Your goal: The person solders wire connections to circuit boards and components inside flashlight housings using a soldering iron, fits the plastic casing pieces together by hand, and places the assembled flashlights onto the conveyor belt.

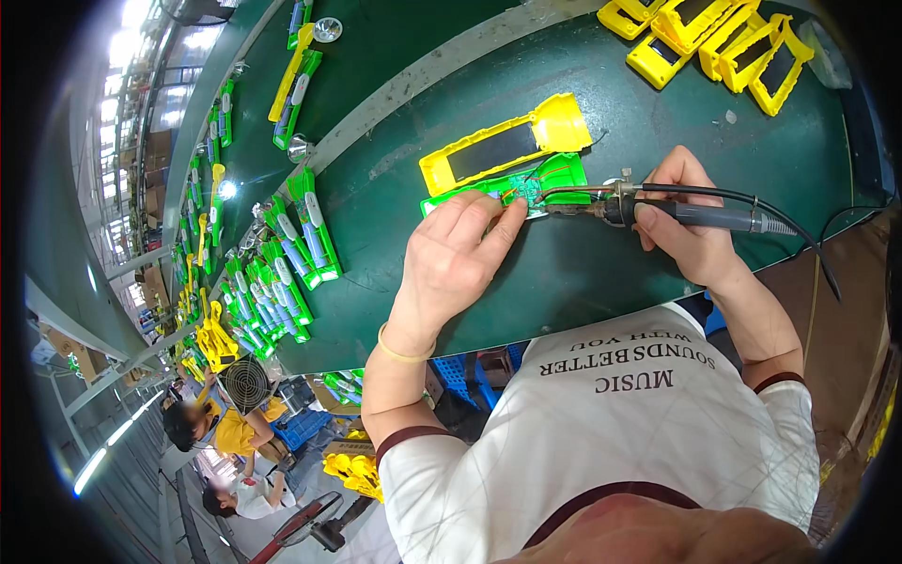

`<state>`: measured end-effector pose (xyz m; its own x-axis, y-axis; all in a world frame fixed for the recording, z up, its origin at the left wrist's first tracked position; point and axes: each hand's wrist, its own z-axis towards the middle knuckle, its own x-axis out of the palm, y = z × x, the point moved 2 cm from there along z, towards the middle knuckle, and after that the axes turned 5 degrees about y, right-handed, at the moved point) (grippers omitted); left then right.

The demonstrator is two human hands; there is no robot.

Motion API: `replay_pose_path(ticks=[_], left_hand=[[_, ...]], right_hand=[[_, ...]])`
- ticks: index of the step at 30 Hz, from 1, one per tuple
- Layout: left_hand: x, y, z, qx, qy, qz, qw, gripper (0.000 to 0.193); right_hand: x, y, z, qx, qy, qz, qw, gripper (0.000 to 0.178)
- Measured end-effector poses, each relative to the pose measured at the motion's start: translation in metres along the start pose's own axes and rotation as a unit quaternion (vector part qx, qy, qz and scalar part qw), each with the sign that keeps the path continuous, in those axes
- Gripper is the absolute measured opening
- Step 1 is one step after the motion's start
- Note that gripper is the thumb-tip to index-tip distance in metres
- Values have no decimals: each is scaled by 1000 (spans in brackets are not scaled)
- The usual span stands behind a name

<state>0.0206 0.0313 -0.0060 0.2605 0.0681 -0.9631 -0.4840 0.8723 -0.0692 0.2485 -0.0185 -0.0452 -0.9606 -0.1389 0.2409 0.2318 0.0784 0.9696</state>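
My right hand point(684, 230) is closed around the grey handle of a soldering iron point(728, 217), which has a thin tube and a black cable along it. The iron's tip reaches a small green circuit board point(528, 191) in a green flashlight shell half point(568, 171). My left hand point(456, 252) lies over the near side of that shell, fingertips pressed together beside the board. Thin wires run from the board toward the shell's wide end; what lies under my left fingers is partly hidden. Just beyond sits a yellow flashlight shell half point(498, 146) with a black panel.
Several yellow shells point(705, 42) are heaped at the far right. At the left, green shells point(272, 282) with blue-grey cells lie in rows, and a metal rail point(413, 80) crosses the green bench. A fan point(246, 383) and two other people point(235, 432) are at lower left.
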Motion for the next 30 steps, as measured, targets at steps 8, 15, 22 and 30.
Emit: replay_pose_path(ticks=[8, 15, 22, 30], left_hand=[[-1, -2, 3, 5, 8, 14, 1000, 31], [-4, 8, 9, -120, -53, -113, 985, 21], [4, 10, 42, -231, 19, -192, 954, 12], [-9, 8, 15, -142, 63, -210, 965, 17]], right_hand=[[-9, 6, -1, -65, -74, 75, 992, 20], [-15, 13, -1, -104, -154, 124, 975, 22], [-17, 14, -2, -120, -159, 154, 968, 20], [-8, 9, -4, -14, -16, 18, 1000, 20]])
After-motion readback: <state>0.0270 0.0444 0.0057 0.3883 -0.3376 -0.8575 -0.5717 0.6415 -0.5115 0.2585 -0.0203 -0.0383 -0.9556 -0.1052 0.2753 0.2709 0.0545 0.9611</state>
